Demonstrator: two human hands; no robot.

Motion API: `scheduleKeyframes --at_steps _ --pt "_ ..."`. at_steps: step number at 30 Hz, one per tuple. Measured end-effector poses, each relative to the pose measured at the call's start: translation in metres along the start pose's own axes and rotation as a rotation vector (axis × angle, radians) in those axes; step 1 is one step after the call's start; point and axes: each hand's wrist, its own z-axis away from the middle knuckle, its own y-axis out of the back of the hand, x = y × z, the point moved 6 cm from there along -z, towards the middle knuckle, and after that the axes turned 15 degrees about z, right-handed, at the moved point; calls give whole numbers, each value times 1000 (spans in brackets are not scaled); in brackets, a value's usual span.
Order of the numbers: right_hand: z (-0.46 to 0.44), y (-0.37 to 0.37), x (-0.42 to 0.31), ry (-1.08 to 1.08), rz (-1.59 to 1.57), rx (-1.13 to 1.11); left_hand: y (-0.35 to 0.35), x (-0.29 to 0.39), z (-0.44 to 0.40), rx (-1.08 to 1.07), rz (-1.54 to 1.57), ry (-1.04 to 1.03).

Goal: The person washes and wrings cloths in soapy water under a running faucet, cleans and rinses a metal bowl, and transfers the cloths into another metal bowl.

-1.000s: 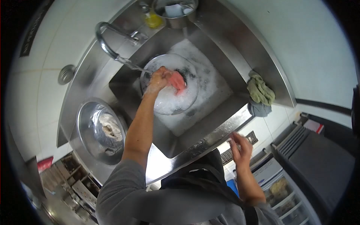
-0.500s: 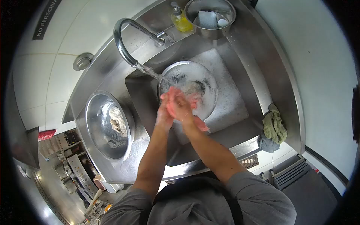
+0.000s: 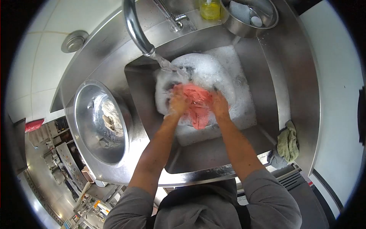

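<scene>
A wet coral-pink cloth (image 3: 197, 108) lies spread over a round metal bowl full of white suds (image 3: 206, 63), inside the sink. My left hand (image 3: 178, 102), a little blurred, grips the left side of the cloth. On the cloth's right side, my right hand (image 3: 219, 103) is closed on its edge, fingertips partly hidden by cloth and foam. Water runs from the curved faucet (image 3: 138, 32) into the suds just beyond the cloth. Foam covers most of the bowl's rim.
Left of the sink stands a large metal bowl (image 3: 82, 126) with pale wet cloths (image 3: 112, 118). A soap bottle (image 3: 210, 10) and a small metal bowl (image 3: 244, 29) holding a sponge (image 3: 240, 12) sit behind. A green cloth (image 3: 288, 143) hangs over the right edge.
My hands have moved apart, and the bunched pink cloth is now spread between them. Foam has spilled over the bowl's rim. The view has shifted closer to the sink.
</scene>
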Motion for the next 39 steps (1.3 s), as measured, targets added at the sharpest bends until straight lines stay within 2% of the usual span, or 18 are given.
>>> scheduleKeyframes --at_steps 3,5,8,9,11,12,14,19,22,24,26,29,30,31,35,37,38,39 --pt "3 -64 23 -60 350 -93 -42 9 7 -233 -291 -135" --pt "8 -136 55 -17 426 -619 -83 -40 7 -558 -64 290" --pt "-7 -106 38 -120 163 -507 -100 -91 11 -532 271 605" --pt "-8 -102 39 -123 171 -512 -93 -88 3 -537 279 608" --pt "-21 -72 39 -201 191 -345 -75 -53 -23 -790 -124 236" --pt "-24 -54 34 -195 196 -332 -64 -38 -29 -778 -121 226" --pt "-26 2 -1 -111 -378 -223 -29 11 -42 -506 151 -97" --pt "-47 114 -88 152 -380 -42 24 75 -65 -554 562 -210" --pt "-36 181 -124 166 -547 -164 39 73 -86 -290 305 -517" --pt "-28 204 -125 145 -595 -113 41 52 -96 -197 402 -431" --pt "-26 212 -117 126 -651 -62 45 44 -104 -349 642 -113" --pt "-30 184 -93 83 -755 141 79 72 -95 -271 420 -355" --pt "-31 169 -98 220 -531 212 87 79 -92 -323 370 -405" --pt "-28 158 -106 352 -305 278 90 73 -93 -289 190 -86" --pt "-39 136 -152 346 -267 410 110 113 -58 -256 -68 -459" --pt "-60 116 -160 230 -451 157 148 131 -38 -115 350 -95" --pt "-64 96 -164 104 -611 -93 169 143 -30 -104 338 -84" --pt "-63 94 -172 121 -666 -59 190 156 -22 -60 474 -94"
